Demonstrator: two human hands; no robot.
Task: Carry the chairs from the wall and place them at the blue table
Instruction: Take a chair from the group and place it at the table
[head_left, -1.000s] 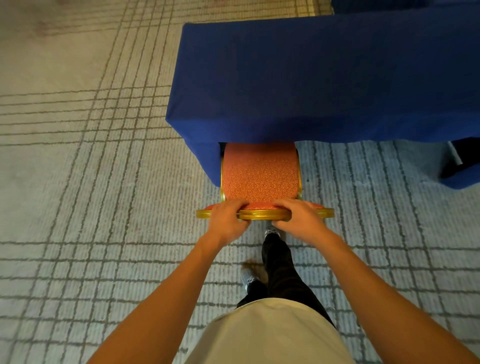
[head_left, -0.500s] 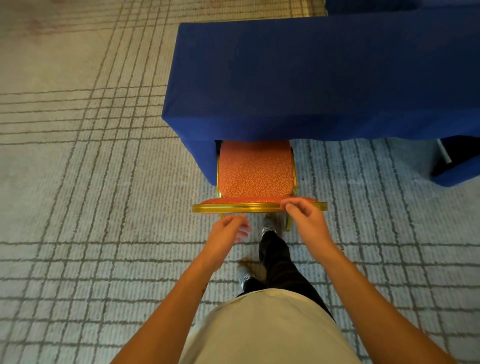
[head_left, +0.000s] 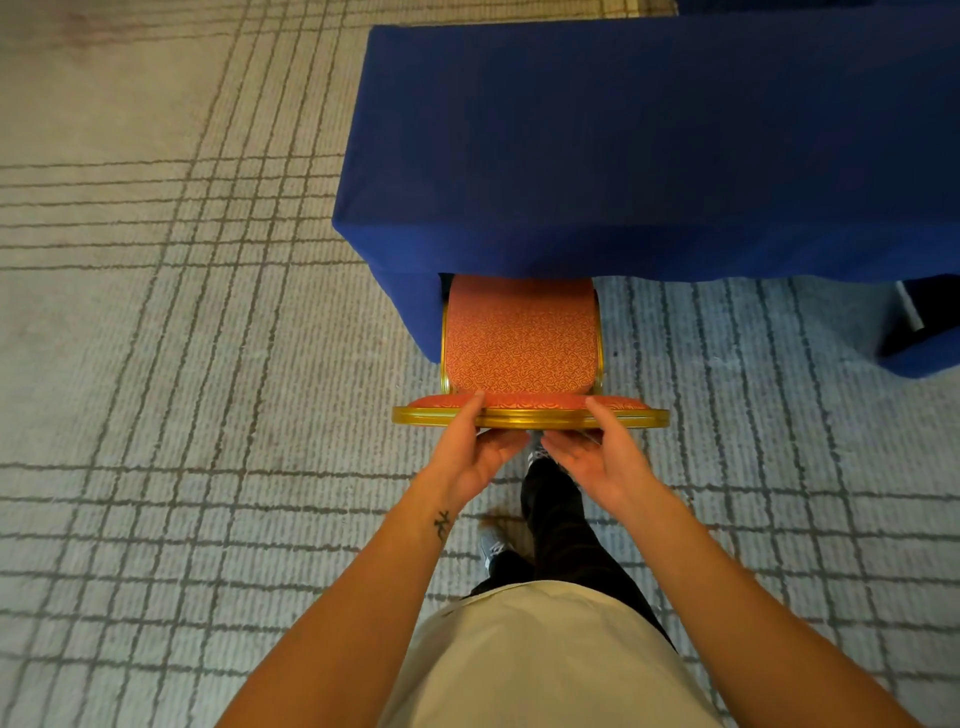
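A chair (head_left: 520, 344) with orange-red patterned padding and a gold frame stands tucked under the near edge of the blue-draped table (head_left: 623, 156), its back toward me. My left hand (head_left: 475, 457) is at the left part of the gold top rail, thumb lying over the rail, fingers loosely curved below it. My right hand (head_left: 602, 462) mirrors it at the right part of the rail, thumb on top, palm turned inward. Neither hand wraps the rail.
Grey carpet (head_left: 182, 415) with a dark grid pattern spreads to the left and around me. My legs and shoes (head_left: 540, 457) are directly behind the chair. A dark gap under the tablecloth (head_left: 930, 306) shows at the right.
Both hands let go of their grip on the chair's top rail, the left lifting off first. Now they have turned palms inward with only the thumbs on the rail. The chair stays tucked in.
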